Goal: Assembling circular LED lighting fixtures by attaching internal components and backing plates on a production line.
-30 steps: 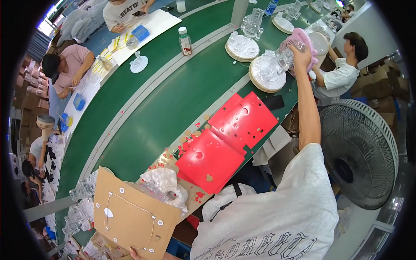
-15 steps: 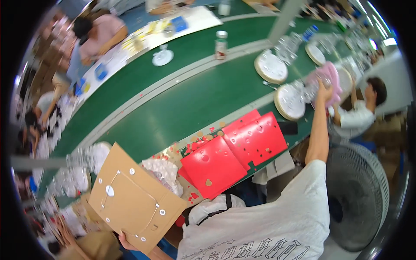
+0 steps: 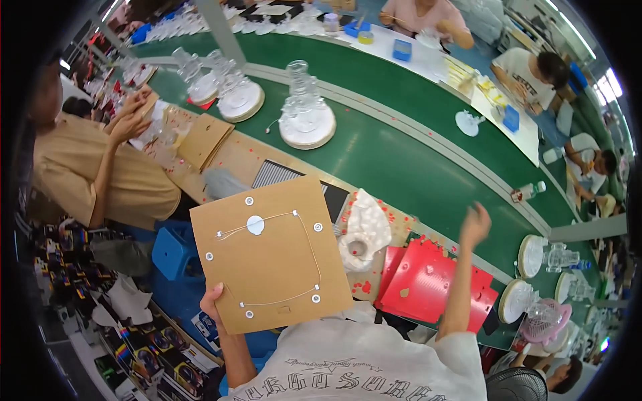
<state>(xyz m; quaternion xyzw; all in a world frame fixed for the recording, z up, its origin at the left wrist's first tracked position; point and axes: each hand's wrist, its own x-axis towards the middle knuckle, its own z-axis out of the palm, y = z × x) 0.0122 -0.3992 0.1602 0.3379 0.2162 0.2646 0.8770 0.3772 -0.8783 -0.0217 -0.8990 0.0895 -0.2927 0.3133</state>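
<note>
My left hand (image 3: 212, 301) grips the lower left edge of a square brown cardboard panel (image 3: 267, 267). The panel is tilted up in front of me, with a thin wire, white round fittings and a white oval patch on its face. Over the green belt, my right hand (image 3: 475, 226) is raised and slightly blurred; its fingers look apart and nothing shows in them. Below it lie overlapping glossy red sheets (image 3: 428, 284) with small cut-outs. Between panel and sheets stands a crumpled white bubbly wrap (image 3: 368, 227) with a round opening.
Clear plastic figures on round white bases (image 3: 306, 127) stand on the green conveyor (image 3: 374, 160). More stand at right beside a pink basket (image 3: 545, 321). A co-worker in a tan shirt (image 3: 100, 160) works at left near stacked brown boards (image 3: 204, 142). A blue stool (image 3: 175, 250) stands behind the panel.
My view has swung left. My right hand has come away from the pink basket and clear figure toward the red sheets. The cardboard panel stays in my left hand, now turned more upright.
</note>
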